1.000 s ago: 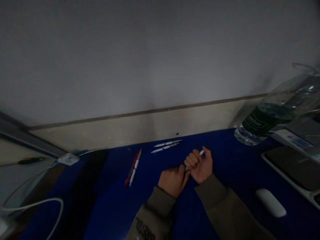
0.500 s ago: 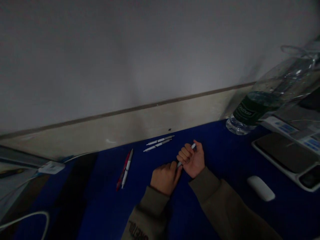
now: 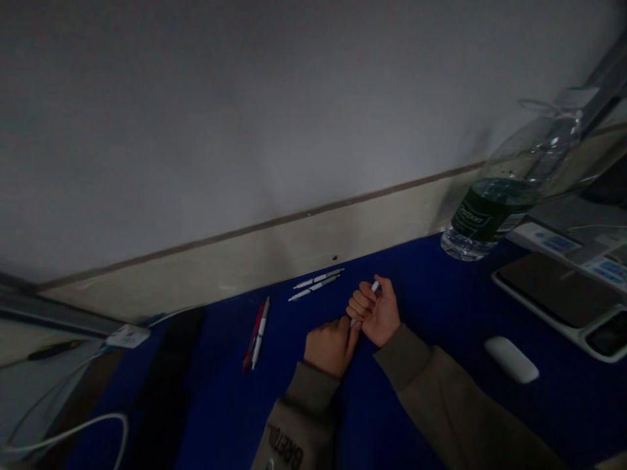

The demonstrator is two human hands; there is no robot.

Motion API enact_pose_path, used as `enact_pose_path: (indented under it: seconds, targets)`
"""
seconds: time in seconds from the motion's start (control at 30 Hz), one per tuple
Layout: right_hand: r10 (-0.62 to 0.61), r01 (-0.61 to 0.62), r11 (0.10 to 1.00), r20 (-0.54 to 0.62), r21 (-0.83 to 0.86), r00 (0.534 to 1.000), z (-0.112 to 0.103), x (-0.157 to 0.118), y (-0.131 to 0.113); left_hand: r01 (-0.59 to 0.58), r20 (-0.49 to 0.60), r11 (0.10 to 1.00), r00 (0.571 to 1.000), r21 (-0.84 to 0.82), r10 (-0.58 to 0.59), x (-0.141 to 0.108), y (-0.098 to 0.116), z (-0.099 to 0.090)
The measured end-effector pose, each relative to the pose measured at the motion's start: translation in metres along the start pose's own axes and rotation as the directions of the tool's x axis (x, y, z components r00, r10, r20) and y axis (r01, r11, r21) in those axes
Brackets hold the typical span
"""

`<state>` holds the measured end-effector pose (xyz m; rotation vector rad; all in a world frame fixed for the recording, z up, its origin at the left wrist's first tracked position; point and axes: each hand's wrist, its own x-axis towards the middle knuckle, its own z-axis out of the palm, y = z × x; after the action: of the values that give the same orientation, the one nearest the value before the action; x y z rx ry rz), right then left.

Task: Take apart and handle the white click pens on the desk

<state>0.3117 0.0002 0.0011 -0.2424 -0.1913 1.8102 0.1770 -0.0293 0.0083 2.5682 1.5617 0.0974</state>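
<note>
My right hand (image 3: 376,312) is closed around a white pen (image 3: 375,286), whose end pokes out above the curled fingers. Touching its other end, my left hand (image 3: 329,346) pinches the part that sticks out below my right fist; most of the pen is hidden by the fingers. Beyond my hands two white-and-grey pens (image 3: 316,287) lie side by side near the wall. Left of my left hand, a red pen (image 3: 253,337) and a white pen with a grey end (image 3: 261,333) rest close together on the blue tabletop (image 3: 215,391).
A large clear bottle (image 3: 475,219) with a green label stands at the back right by the wall (image 3: 294,130). A white mouse (image 3: 512,360) and a dark-topped device with a white rim (image 3: 553,294) lie to the right. At the left is a white cable (image 3: 122,431).
The view has shifted a little, so the pens on the table appear further right. My hands keep their hold on the pen, almost unchanged.
</note>
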Motion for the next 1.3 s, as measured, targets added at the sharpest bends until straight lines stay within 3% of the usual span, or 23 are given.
enact_pose_path:
  seconds: [0.53,0.7,0.8,0.93,1.0,1.1,1.2,1.3]
  targets:
    - [-0.039,0.039,0.999,-0.011,0.002,0.999,0.002,0.0,0.001,0.039,-0.069,0.998,0.997,-0.045,-0.043,-0.001,0.0,0.006]
    - [-0.068,0.068,0.998,-0.026,0.007,0.997,0.002,0.004,0.001,0.03,-0.218,0.949,0.971,-0.313,-0.103,-0.003,-0.007,0.005]
    - [-0.155,0.142,0.978,-0.075,-0.15,0.985,0.003,0.007,0.003,0.035,-0.322,0.811,0.907,-0.584,-0.271,-0.003,-0.01,0.0]
    - [-0.28,0.199,0.846,-0.096,-0.494,0.955,0.002,0.008,0.011,0.003,-0.258,0.4,0.76,-0.916,-0.597,0.001,-0.013,-0.008]
    - [-0.27,0.183,0.771,-0.053,-0.61,0.961,0.002,0.007,0.016,-0.096,-0.217,0.21,0.694,-0.973,-0.687,0.003,-0.015,-0.013]
    - [-0.233,0.198,0.677,0.049,-0.709,0.971,0.002,0.005,0.02,-0.232,-0.149,-0.01,0.656,-0.973,-0.74,0.007,-0.023,-0.017]
    - [-0.152,0.21,0.575,0.149,-0.791,0.977,0.001,0.004,0.023,-0.278,-0.102,-0.097,0.623,-0.956,-0.775,0.01,-0.032,-0.016]
    - [-0.052,0.222,0.407,0.22,-0.886,0.974,-0.001,0.003,0.029,-0.295,-0.147,-0.07,0.65,-0.953,-0.746,0.011,-0.039,-0.008]
